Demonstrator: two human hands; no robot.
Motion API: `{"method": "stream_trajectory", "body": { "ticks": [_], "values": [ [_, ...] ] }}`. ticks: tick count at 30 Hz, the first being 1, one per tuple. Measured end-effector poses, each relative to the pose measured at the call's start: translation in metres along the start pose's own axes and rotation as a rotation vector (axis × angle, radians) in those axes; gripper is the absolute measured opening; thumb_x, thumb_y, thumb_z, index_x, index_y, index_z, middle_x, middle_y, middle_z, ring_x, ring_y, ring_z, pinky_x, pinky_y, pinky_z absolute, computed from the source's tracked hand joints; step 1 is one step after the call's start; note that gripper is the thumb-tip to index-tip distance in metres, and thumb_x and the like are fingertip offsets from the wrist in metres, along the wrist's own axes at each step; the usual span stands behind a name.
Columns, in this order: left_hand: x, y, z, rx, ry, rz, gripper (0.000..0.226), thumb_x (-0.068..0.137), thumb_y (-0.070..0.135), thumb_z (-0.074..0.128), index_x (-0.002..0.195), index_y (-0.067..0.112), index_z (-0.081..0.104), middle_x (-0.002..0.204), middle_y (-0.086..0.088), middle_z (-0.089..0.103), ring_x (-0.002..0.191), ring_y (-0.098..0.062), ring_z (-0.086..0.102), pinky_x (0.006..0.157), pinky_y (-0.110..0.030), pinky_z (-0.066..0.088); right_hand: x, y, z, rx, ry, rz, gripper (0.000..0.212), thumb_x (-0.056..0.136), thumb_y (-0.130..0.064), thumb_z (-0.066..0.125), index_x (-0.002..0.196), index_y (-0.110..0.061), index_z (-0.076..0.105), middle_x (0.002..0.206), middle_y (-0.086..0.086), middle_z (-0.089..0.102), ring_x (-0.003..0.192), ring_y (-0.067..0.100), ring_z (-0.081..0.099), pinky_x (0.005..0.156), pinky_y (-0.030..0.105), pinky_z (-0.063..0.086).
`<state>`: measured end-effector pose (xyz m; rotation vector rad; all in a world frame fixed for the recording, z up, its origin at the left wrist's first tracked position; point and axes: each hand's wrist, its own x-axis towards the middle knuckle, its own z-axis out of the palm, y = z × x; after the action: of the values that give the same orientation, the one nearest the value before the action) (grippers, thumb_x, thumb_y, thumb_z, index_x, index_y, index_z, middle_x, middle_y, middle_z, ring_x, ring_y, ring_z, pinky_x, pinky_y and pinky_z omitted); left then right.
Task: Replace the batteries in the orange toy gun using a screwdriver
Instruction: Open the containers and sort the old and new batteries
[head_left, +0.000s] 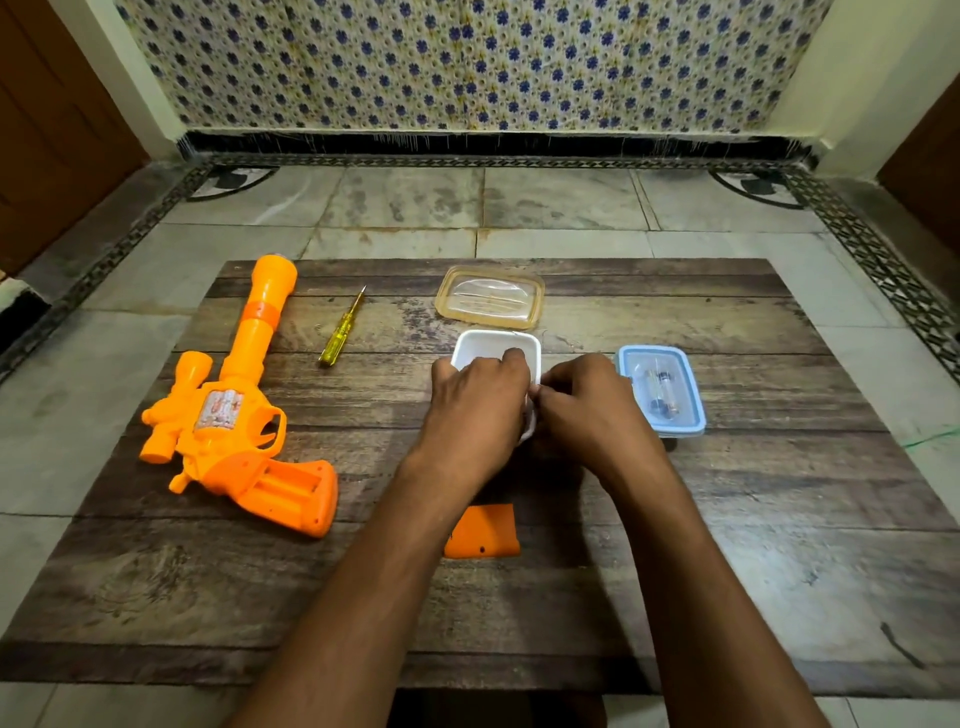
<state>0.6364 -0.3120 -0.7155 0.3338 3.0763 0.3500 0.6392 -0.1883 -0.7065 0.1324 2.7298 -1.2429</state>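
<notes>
Both hands at white container (496, 345): left hand (480, 400) curled over rim, right hand (587, 402) pinching edge; battery transfer stage, toy gun (236, 410) compartment open, awaiting cells.

We have one view, from a wide-angle camera worn on the head, looking forward and steeply down. Both forearms reach in from the bottom edge, so we sit close over the near edge of the table (675, 571). Further up, floor (561, 200) and wall (467, 62) fill the frame, lines bowed by the lens.
</notes>
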Motion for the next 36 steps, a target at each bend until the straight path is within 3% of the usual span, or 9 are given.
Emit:
{"method": "stream_trajectory", "body": {
  "ticks": [3, 5, 8, 14, 22, 25, 28, 32, 36],
  "values": [
    [-0.001, -0.002, -0.001, -0.036, 0.006, -0.011, 0.025, 0.101, 0.029, 0.056, 0.122, 0.017, 0.051, 0.115, -0.005, 0.070, 0.111, -0.030, 0.062, 0.098, -0.043, 0.034, 0.001, 0.001, 0.001, 0.054, -0.012, 0.016, 0.027, 0.090, -0.017, 0.060, 0.073, 0.000, 0.069, 0.066, 0.018, 0.071, 0.065, 0.032, 0.073, 0.064, 0.047, 0.063],
    [0.000, -0.003, -0.001, -0.059, 0.045, -0.014, 0.021, 0.103, 0.028, 0.052, 0.122, 0.018, 0.053, 0.116, -0.004, 0.069, 0.112, -0.030, 0.062, 0.097, -0.044, 0.036, 0.001, 0.001, 0.001, 0.090, -0.025, 0.025, 0.027, 0.089, -0.020, 0.060, 0.075, -0.001, 0.071, 0.066, 0.017, 0.072, 0.063, 0.031, 0.074, 0.064, 0.054, 0.063],
    [0.002, -0.007, -0.001, -0.073, 0.118, -0.028, 0.021, 0.102, 0.023, 0.055, 0.122, 0.017, 0.055, 0.118, -0.006, 0.068, 0.111, -0.031, 0.062, 0.094, -0.043, 0.043, 0.000, 0.000, 0.001, 0.108, -0.026, 0.030, 0.030, 0.083, -0.026, 0.058, 0.076, -0.001, 0.072, 0.065, 0.017, 0.072, 0.060, 0.030, 0.074, 0.061, 0.054, 0.064],
    [0.002, -0.009, 0.000, -0.066, 0.094, -0.009, 0.036, 0.094, 0.023, 0.070, 0.126, 0.015, 0.057, 0.119, -0.010, 0.066, 0.108, -0.032, 0.064, 0.084, -0.040, 0.049, 0.002, -0.001, 0.003, 0.045, -0.017, 0.024, 0.024, 0.085, -0.021, 0.058, 0.074, -0.006, 0.073, 0.064, 0.012, 0.072, 0.061, 0.027, 0.074, 0.065, 0.052, 0.064],
    [0.006, -0.014, 0.005, -0.222, 0.206, -0.055, 0.017, 0.096, 0.025, 0.070, 0.109, 0.014, 0.070, 0.103, -0.009, 0.072, 0.092, -0.030, 0.069, 0.077, -0.047, 0.060, 0.002, -0.002, 0.003, -0.007, -0.016, 0.013, 0.023, 0.091, -0.018, 0.060, 0.075, -0.007, 0.072, 0.066, 0.011, 0.072, 0.062, 0.025, 0.074, 0.067, 0.050, 0.065],
    [0.007, -0.018, 0.006, -0.279, 0.176, -0.074, 0.025, 0.092, 0.015, 0.073, 0.116, 0.017, 0.072, 0.106, -0.012, 0.073, 0.093, -0.031, 0.071, 0.079, -0.046, 0.061, 0.003, 0.000, 0.005, -0.002, -0.006, 0.010, 0.023, 0.091, -0.019, 0.060, 0.078, -0.006, 0.073, 0.069, 0.012, 0.073, 0.064, 0.026, 0.075, 0.067, 0.051, 0.065],
    [0.007, -0.018, 0.005, -0.271, 0.157, -0.075, 0.034, 0.089, 0.009, 0.074, 0.122, 0.018, 0.072, 0.110, -0.015, 0.073, 0.096, -0.034, 0.071, 0.080, -0.047, 0.061, 0.003, 0.001, 0.005, 0.006, -0.008, 0.019, 0.022, 0.092, -0.020, 0.061, 0.081, -0.006, 0.074, 0.070, 0.012, 0.073, 0.064, 0.026, 0.075, 0.067, 0.051, 0.065],
    [0.006, -0.015, 0.000, -0.186, 0.158, -0.054, 0.018, 0.089, 0.009, 0.074, 0.106, 0.013, 0.076, 0.100, -0.013, 0.072, 0.089, -0.032, 0.070, 0.075, -0.046, 0.061, 0.004, 0.001, 0.004, 0.011, -0.010, 0.018, 0.023, 0.090, -0.019, 0.059, 0.081, -0.003, 0.073, 0.070, 0.014, 0.074, 0.062, 0.027, 0.075, 0.066, 0.051, 0.065],
    [0.004, -0.019, -0.002, -0.158, 0.215, -0.019, 0.022, 0.087, 0.006, 0.075, 0.108, 0.012, 0.076, 0.104, -0.011, 0.070, 0.092, -0.030, 0.069, 0.079, -0.046, 0.059, 0.003, 0.001, 0.003, -0.035, 0.015, 0.004, 0.023, 0.090, -0.019, 0.060, 0.084, -0.003, 0.075, 0.068, 0.012, 0.073, 0.056, 0.021, 0.073, 0.057, 0.039, 0.064]
  ]
}}
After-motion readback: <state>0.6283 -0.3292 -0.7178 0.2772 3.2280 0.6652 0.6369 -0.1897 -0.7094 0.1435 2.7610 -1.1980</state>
